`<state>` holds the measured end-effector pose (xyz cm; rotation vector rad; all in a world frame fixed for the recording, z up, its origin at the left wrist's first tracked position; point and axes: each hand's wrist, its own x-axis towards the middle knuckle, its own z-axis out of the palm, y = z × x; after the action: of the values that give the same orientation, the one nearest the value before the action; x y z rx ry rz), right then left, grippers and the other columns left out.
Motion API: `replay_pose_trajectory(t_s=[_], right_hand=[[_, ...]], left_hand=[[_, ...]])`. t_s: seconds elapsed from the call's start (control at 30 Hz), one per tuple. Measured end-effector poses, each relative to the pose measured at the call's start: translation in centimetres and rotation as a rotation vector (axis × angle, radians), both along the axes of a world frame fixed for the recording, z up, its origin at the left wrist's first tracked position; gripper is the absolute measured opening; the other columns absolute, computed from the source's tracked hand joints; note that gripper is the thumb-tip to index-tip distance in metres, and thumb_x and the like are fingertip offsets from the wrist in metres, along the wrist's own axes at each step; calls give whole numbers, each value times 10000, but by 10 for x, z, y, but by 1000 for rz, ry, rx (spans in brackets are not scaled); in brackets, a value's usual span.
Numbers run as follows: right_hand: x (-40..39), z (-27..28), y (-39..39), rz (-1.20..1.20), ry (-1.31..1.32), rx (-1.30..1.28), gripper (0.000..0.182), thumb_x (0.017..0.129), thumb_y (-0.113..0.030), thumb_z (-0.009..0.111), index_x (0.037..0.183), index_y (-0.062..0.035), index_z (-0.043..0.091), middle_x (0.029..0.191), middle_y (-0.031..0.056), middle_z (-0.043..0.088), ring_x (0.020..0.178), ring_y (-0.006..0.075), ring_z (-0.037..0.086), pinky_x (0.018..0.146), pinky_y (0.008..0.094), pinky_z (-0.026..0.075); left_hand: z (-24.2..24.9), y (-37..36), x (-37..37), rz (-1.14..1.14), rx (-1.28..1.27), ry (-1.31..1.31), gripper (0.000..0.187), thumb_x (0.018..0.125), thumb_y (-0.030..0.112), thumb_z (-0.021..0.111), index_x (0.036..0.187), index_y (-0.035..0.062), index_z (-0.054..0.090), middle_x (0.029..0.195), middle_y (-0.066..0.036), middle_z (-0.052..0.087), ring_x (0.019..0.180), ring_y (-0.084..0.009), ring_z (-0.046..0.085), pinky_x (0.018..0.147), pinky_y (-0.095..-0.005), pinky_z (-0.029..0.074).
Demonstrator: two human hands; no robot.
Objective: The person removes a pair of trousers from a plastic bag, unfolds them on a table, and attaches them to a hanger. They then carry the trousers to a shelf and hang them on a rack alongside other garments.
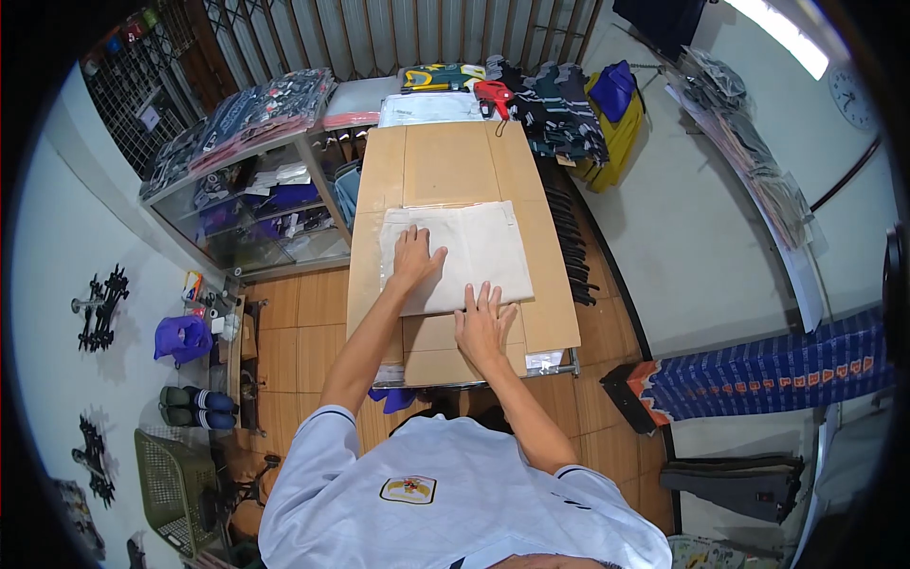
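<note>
A folded off-white cloth [479, 245] lies flat on a cardboard-topped table [450, 166], with clear plastic showing around its left and upper edges. My left hand [414, 258] rests on the left part of the cloth, fingers stretched toward its top edge and thumb out to the side. At the near edge of the cloth, my right hand [485, 325] has its fingers spread, the tips over the fabric and the palm over the cardboard. Neither hand grips anything.
Beyond the table's far end lie a red tape dispenser [494, 96], white packets and stacked dark clothes [559, 104]. A glass display case [256, 204] stands to the left. Black hangers [566, 237] line the right side. A green basket [171, 493] is at lower left.
</note>
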<state>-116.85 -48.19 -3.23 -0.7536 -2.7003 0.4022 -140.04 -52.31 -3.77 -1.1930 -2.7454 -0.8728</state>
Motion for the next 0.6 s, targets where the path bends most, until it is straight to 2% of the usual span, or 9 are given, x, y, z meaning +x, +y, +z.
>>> replay_pose_trajectory(t_s=[0.1,0.17,0.23,0.33,0.43,0.53,0.6], right_hand=[[-8,-8,5,6,-3,-8,545,962,-254,559,1456,-41,467,1510,326,370,1425,519,286,1092,761,133],[-13,-10,9,8,-24,-7,540,956,-241,567,1449,-43,474,1497,324,391,1410,515,318,1114,733,140],[-13,-11,10,6,-22,-11,532,953,-235,572,1441,-44,484,1486,323,409,1399,513,341,1129,710,153],[-13,-12,10,5,8,-10,519,952,-236,573,1430,-45,504,1469,327,430,1383,518,364,1128,695,187],[-14,-8,10,-6,-1,-2,518,948,-238,575,1425,-47,517,1459,327,441,1374,525,376,1112,701,218],[-15,-1,10,-21,-35,-31,520,941,-246,584,1422,-56,524,1468,313,440,1384,515,368,1112,709,213],[-18,1,10,-34,-39,-53,520,939,-253,588,1420,-64,529,1476,301,439,1392,508,362,1109,719,205]], left_hand=[[-6,9,-9,32,55,27,680,788,383,743,1278,-47,551,1373,-293,489,1274,-458,446,1096,-521,352],[-14,14,-14,90,90,20,718,766,364,759,1309,-43,525,1385,-286,477,1269,-457,448,1097,-516,355],[-1,17,-6,168,115,-30,763,743,335,776,1344,-40,493,1410,-283,453,1274,-458,444,1097,-513,357],[-4,21,-18,247,210,-119,804,728,278,792,1383,-40,450,1487,-291,360,1298,-479,415,1093,-493,365],[-7,26,-35,344,370,-201,770,759,217,783,1392,-43,430,1367,-287,513,1186,-446,538,1026,-463,437],[-8,27,-46,326,497,-360,558,832,190,734,1303,-34,535,1068,-227,687,940,-376,663,898,-418,512],[-8,24,-49,179,530,-371,379,877,182,697,1185,-21,612,884,-165,695,775,-288,656,791,-378,522]])
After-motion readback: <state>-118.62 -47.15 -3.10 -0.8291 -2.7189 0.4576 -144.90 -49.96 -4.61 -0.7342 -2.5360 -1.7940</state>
